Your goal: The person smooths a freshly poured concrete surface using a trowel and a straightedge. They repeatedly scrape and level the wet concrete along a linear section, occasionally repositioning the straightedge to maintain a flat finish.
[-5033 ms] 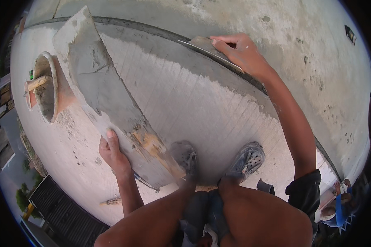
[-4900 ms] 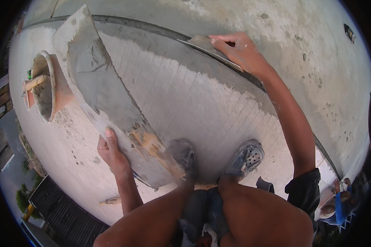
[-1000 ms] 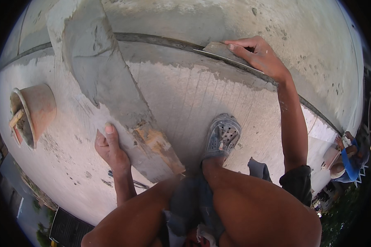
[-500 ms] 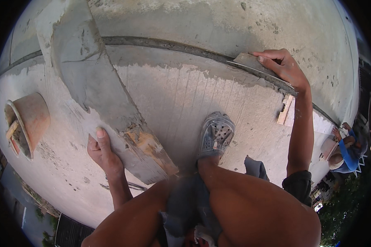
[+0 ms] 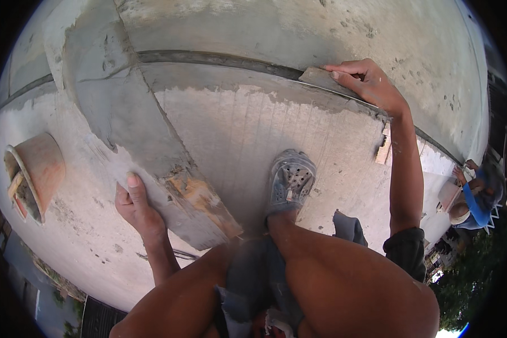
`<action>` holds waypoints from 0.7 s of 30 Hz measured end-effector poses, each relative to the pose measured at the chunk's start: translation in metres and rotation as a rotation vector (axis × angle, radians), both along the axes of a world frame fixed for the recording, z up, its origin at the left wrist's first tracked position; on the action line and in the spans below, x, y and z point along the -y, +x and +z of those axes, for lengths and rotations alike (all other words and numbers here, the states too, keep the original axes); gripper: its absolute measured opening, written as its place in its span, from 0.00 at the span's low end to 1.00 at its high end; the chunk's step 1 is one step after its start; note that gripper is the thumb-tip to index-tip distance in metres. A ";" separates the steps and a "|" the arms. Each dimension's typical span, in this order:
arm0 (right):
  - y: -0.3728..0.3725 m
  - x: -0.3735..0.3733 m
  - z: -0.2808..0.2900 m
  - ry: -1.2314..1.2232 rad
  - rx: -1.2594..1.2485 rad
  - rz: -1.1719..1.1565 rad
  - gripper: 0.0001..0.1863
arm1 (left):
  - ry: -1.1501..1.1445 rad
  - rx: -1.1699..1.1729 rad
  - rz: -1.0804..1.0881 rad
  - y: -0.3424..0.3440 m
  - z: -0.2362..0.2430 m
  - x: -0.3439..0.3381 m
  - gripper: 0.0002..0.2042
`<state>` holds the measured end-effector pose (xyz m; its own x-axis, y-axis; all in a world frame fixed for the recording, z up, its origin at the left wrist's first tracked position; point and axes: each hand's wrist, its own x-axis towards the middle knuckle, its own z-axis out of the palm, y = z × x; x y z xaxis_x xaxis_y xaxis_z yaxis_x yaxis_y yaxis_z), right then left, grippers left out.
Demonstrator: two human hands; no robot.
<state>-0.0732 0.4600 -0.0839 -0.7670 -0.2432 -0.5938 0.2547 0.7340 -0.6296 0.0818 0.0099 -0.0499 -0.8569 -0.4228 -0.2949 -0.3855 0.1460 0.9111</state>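
My left hand grips the edge of a long, cement-smeared board, its thumb on top, near the lower end where bare wood shows. My right hand holds a flat, thin-edged trowel, fingers curled over it, along a dark strip of mortar at the edge of the grey plastered surface. A band of wet grey mortar runs beside that strip over the pale concrete. My shoe stands on the concrete between the board and my right forearm.
A stained bucket with a wooden handle in it is at left. A small slatted piece lies by my right forearm. A co-worker in blue crouches at far right. A bent grey piece is near my right leg.
My right hand and trowel have travelled right along the strip, then slightly back left in the last half second. The view has shifted, and one shoe has left sight.
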 end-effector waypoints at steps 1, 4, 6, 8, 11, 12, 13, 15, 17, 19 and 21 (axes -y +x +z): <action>0.004 -0.012 0.005 0.014 0.002 -0.008 0.18 | -0.001 0.006 0.001 -0.001 0.000 -0.001 0.24; 0.015 -0.043 0.014 0.025 0.012 -0.060 0.18 | -0.019 0.021 0.000 -0.002 0.000 0.000 0.24; 0.019 -0.052 0.020 0.020 0.017 -0.129 0.19 | -0.024 0.023 -0.007 -0.003 0.000 0.000 0.24; 0.018 -0.046 0.019 -0.016 -0.004 -0.137 0.19 | -0.021 0.021 -0.021 -0.004 0.001 -0.001 0.25; 0.011 -0.022 0.010 -0.042 -0.088 -0.087 0.19 | -0.013 0.044 -0.035 -0.002 -0.002 0.003 0.25; 0.008 -0.014 0.004 -0.046 -0.125 -0.062 0.19 | -0.018 0.037 -0.022 -0.004 -0.001 0.000 0.25; 0.007 -0.006 -0.001 -0.076 -0.150 -0.059 0.19 | -0.023 0.029 -0.010 -0.007 0.000 -0.006 0.25; 0.006 0.001 -0.011 -0.133 -0.200 -0.049 0.18 | -0.020 0.027 -0.006 -0.009 -0.001 -0.010 0.25; 0.008 -0.004 -0.014 -0.089 -0.127 -0.040 0.18 | -0.002 0.038 -0.029 -0.009 -0.002 -0.007 0.24; 0.009 -0.009 -0.016 -0.072 -0.062 -0.034 0.18 | -0.030 0.042 -0.028 -0.006 -0.001 -0.006 0.24; 0.013 -0.023 -0.009 -0.050 -0.019 -0.046 0.17 | -0.037 0.040 -0.032 -0.005 -0.003 -0.003 0.23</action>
<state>-0.0600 0.4834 -0.0924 -0.7889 -0.2362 -0.5673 0.2754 0.6894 -0.6700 0.0765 0.0132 -0.0526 -0.8580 -0.4066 -0.3139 -0.4162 0.1922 0.8887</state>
